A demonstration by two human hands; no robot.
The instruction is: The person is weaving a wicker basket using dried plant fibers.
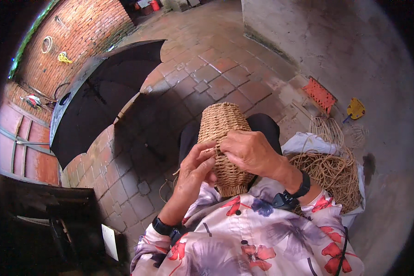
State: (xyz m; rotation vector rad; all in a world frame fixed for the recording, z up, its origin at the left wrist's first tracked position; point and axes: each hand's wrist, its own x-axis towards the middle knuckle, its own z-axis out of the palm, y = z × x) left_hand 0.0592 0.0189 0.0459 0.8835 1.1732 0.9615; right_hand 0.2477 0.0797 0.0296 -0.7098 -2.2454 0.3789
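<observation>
A woven basket (223, 120) of tan twisted cord lies across my lap, its narrower end pointing away from me. My left hand (197, 166) rests against the basket's left side, its fingers bent at the weave. On the upper side of the weave, my right hand (250, 149) is closed in a pinch, and its fingertips meet the left hand's near the middle of the basket. Whatever is between the fingertips is too small to make out. A loose strand of cord (161, 191) hangs below my left hand. Both wrists wear black bands.
To my right, a white sack (361, 191) holds a heap of tan cord (331, 177). Beyond it are a red plastic slatted piece (319, 95) and a yellow fan-shaped object (355, 109) by the wall. A black open umbrella (108, 92) stands on the tiled floor at left.
</observation>
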